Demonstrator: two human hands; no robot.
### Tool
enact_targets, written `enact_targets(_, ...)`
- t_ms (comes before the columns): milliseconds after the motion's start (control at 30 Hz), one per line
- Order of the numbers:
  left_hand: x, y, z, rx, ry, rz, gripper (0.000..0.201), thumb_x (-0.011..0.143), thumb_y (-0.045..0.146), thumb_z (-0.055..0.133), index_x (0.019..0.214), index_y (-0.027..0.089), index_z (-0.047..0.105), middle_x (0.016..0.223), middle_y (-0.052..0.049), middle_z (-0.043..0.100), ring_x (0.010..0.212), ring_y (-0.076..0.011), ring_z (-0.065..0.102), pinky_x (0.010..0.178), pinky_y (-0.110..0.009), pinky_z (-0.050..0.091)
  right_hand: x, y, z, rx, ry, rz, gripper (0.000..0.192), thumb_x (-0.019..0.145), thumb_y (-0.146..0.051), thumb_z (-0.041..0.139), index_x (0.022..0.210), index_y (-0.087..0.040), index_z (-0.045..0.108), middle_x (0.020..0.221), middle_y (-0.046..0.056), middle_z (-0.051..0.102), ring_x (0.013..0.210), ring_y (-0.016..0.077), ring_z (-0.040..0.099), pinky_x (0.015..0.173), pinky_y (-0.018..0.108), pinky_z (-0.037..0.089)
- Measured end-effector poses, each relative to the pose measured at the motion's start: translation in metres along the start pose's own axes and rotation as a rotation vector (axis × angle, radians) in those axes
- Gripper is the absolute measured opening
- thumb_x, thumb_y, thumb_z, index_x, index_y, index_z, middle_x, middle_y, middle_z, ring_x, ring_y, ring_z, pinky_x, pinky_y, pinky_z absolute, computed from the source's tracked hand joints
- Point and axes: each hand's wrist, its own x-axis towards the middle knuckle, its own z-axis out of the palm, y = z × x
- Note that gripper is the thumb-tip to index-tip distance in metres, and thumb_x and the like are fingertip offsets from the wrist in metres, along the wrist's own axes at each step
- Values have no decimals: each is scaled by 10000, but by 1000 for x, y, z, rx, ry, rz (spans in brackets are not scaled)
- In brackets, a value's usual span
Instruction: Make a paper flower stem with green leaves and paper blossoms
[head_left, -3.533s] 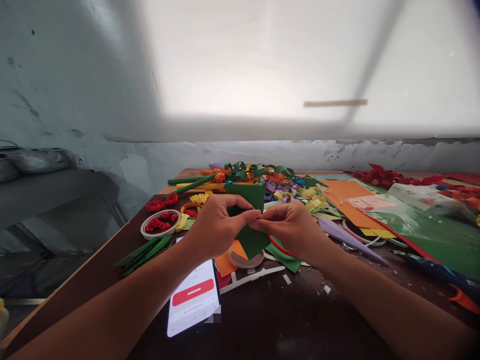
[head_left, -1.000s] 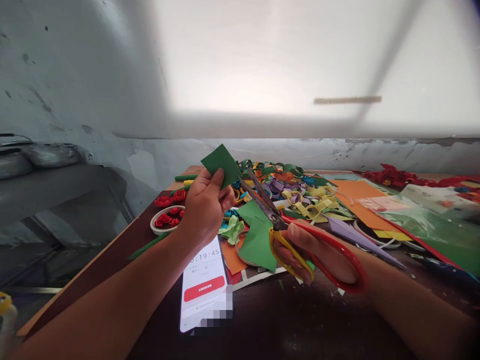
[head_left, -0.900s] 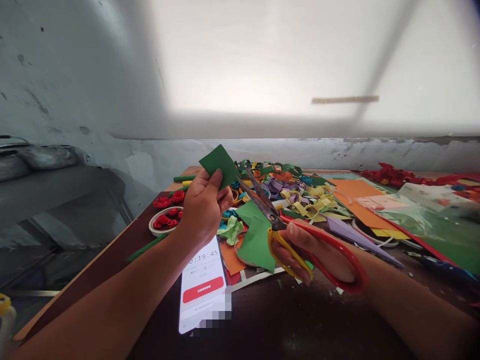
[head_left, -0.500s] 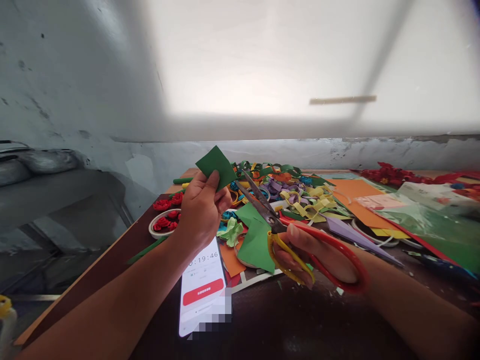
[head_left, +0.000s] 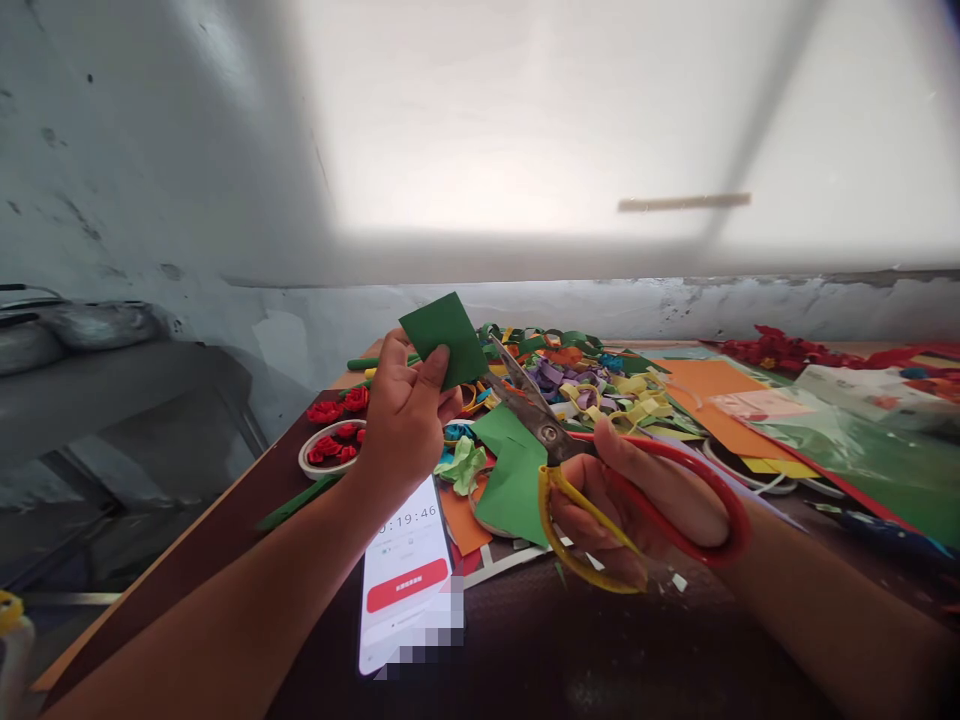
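Note:
Between the thumb and fingers of my left hand (head_left: pixel 409 415) is a small dark green piece of paper (head_left: pixel 452 328), held up with one corner pointing upward. My right hand (head_left: pixel 611 495) grips a pair of scissors (head_left: pixel 550 433) by its red and yellow handles. Their dark blades are parted and point up and left, with the tips at the paper's right edge; whether they touch it I cannot tell. Below the blades lies a larger cut sheet of green paper (head_left: pixel 517 490), with crumpled light green paper (head_left: pixel 463 465) to its left.
A phone (head_left: pixel 405 590) showing a timer lies below my left wrist. Red paper flowers (head_left: pixel 325 411) and a white ring (head_left: pixel 303 460) sit at the left. Paper chains (head_left: pixel 577 385) are piled at the back. Orange sheets (head_left: pixel 709 388) and a plastic bag (head_left: pixel 840 440) lie right.
My left hand has turned slightly, and the green paper has shifted right. The scissors have moved a little right and down, their handles turned.

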Motion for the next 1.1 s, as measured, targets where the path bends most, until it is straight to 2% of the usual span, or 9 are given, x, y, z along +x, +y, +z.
enact_targets(200,4,0,-6,32,12,40,212,866,273,735,1017,276,587,717,60,591,479,-61,438,465,-170,382,-6,-5,-8,-2,95,-3,797,868,-881,195,607,-194,504,413,-40,404,337,103,347,392,244,302)
enact_targets(400,-7,0,-7,261,-103,60,136,916,329,676,1028,277,620,631,49,569,480,-100,442,469,-200,384,5,-3,-4,-68,370,-127,641,770,-795,617,688,-161,576,549,-40,487,433,89,461,458,231,398)
enact_targets(600,-13,-1,-17,744,-532,468,238,824,197,746,1042,283,781,1088,-99,772,1020,-288,666,980,-419,500,16,3,-6,82,559,-179,418,784,-547,783,799,-168,605,700,-11,573,596,112,548,558,231,467)
enact_targets(700,-12,-1,-15,808,-549,591,336,829,189,738,1124,347,763,1242,-71,733,1171,-304,623,1069,-456,457,12,0,-4,-114,606,-257,328,786,-440,805,814,-176,612,725,-8,570,662,133,549,606,251,468)
enact_targets(767,-13,0,-8,698,-384,501,296,876,251,704,1157,334,743,1249,-79,717,1173,-287,622,1044,-437,483,10,-5,0,-327,675,-284,363,757,-445,822,739,-177,577,689,-13,542,637,129,504,583,255,437)
enact_targets(833,-16,0,1,479,-255,229,261,942,396,617,1142,275,734,1126,-104,729,1014,-258,674,884,-383,563,9,-7,3,-443,760,-309,436,730,-464,835,678,-196,496,629,-41,466,574,104,417,520,243,373)
enact_targets(933,-21,-3,13,295,-357,-196,445,933,575,562,853,172,733,762,-82,686,628,-178,630,559,-272,532,11,-7,5,-472,788,-333,467,724,-489,838,686,-206,468,606,-62,419,537,86,358,483,231,328)
enact_targets(1000,-20,-6,15,331,-362,-298,488,887,597,626,673,159,653,571,-31,589,469,-121,522,426,-215,424,12,-4,4,-467,719,-310,425,739,-503,828,729,-192,538,639,-45,479,563,97,419,504,230,374)
enact_targets(1100,-12,-10,9,324,-107,-268,493,852,590,682,614,178,553,429,44,435,350,-67,355,333,-177,253,10,2,4,-377,535,-211,450,812,-605,724,773,-172,611,744,19,614,654,143,569,567,250,494)
